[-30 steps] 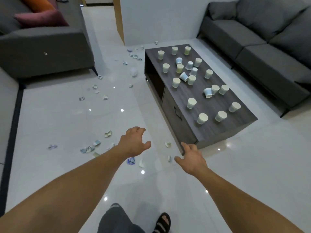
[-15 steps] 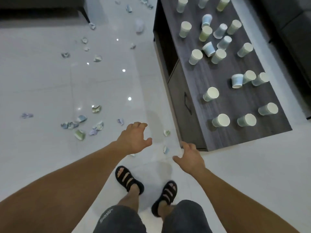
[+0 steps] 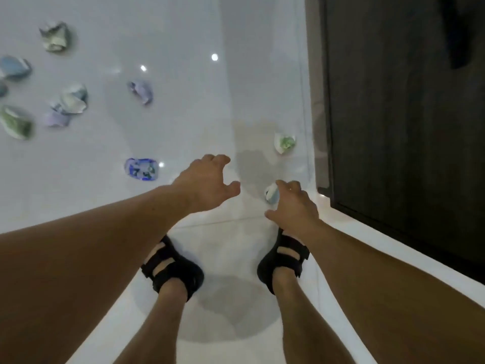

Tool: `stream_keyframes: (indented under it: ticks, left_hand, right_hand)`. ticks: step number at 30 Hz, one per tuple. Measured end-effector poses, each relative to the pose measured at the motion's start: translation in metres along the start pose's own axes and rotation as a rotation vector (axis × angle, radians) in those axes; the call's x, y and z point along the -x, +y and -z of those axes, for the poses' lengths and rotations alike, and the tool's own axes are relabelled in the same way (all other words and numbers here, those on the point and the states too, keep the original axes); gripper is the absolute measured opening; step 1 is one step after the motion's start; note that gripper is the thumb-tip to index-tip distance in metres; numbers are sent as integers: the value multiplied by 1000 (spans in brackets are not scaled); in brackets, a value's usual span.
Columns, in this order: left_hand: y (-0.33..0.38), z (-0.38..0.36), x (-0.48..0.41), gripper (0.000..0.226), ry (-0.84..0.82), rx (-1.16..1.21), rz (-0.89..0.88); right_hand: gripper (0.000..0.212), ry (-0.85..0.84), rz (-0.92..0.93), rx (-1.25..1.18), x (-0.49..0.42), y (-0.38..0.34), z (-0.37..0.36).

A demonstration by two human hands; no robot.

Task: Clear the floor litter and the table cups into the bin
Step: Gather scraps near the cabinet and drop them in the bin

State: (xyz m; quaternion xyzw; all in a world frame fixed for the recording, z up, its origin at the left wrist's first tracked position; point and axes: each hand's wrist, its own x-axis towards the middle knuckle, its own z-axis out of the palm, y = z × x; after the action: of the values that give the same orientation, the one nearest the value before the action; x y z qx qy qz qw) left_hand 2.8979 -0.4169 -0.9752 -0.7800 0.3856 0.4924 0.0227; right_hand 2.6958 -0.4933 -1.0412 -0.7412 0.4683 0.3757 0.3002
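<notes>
White glossy tile, with lamp glare on it. Head view, looking straight down; we are bent low over the floor (image 3: 78, 193).

Right hand (image 3: 296, 208): fingers loosely bent and pointing down, thumb splayed off to the side, nothing in its grasp. Its fingertips sit over the near side of a pale blue scrap (image 3: 270, 193). The scrap lies on the floor just beside the near corner of the dark wood coffee table (image 3: 393, 127). The fingers hide part of it, so we cannot tell whether they touch it.

Left hand (image 3: 207, 179): spread wide, fingers half bent, empty. It is held over bare tile between the pale blue scrap and a blue-patterned scrap (image 3: 141, 169).

Other litter:
- a green-and-white scrap (image 3: 284, 143) beyond the right hand, close along the table's base
- a lilac scrap (image 3: 141, 92) farther out
- a loose cluster of crumpled scraps (image 3: 70, 99) well to the left

Black sandals (image 3: 173, 269) are planted just behind both hands. Bin and cups are out of view.

Judgement: the step in hand is picking up the pale blue scrap, and most of the task lies ahead. To do it well, we would close the thumb against the fingers around the paper. A pinch avoids skidding it across the slick tile toward the table's base. The green-and-white scrap suits the same hand and the blue-patterned one the left, so we gather several before walking to the bin.
</notes>
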Motion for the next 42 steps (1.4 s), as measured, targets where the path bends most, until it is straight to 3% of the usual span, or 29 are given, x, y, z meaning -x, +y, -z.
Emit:
stream_keyframes:
  ticks: [4,9,12,17,19,22,26,29,32,36,39,42]
  left_hand:
    - [-15,-59,-55,70,-19,53,-27]
    - [-32,-93,-76,71,-61,192,30]
    - [-28,-88,-75,71,-58,335,68]
    - [-15,-52,-65,58,-87,597,104]
    - [-15,-39,-63,40,-122,695,85]
    - [-17,-24,-64,34,-158,844,72]
    - [-32,-30,-70,36,-66,765,144]
    - [-49,-46,-71,39,6,711,210]
    - [-67,-60,-73,53,43,613,226]
    - [-90,-70,-81,63,81,535,234]
    - [-99,-70,-81,63,118,517,249]
    - [-97,-54,-73,64,171,490,211]
  right_hand:
    - [84,65,18,6,-64,17,-49]
    - [69,182,75,-41,-92,21,-72]
    - [66,248,117,-284,-78,8,-62]
    - [61,379,425,-551,-37,-42,-19]
    - [65,392,465,-574,-33,-53,-5]
    - [75,354,464,-550,-37,-61,10]
    - [106,234,509,-455,-50,-59,10]
    - [116,203,459,-218,-76,-37,7]
    - [104,402,253,-10,-116,-6,12]
    - [76,391,34,-5,-157,11,15]
    - [51,399,-3,-53,-158,9,4]
    - [45,406,23,-141,-137,-11,-1]
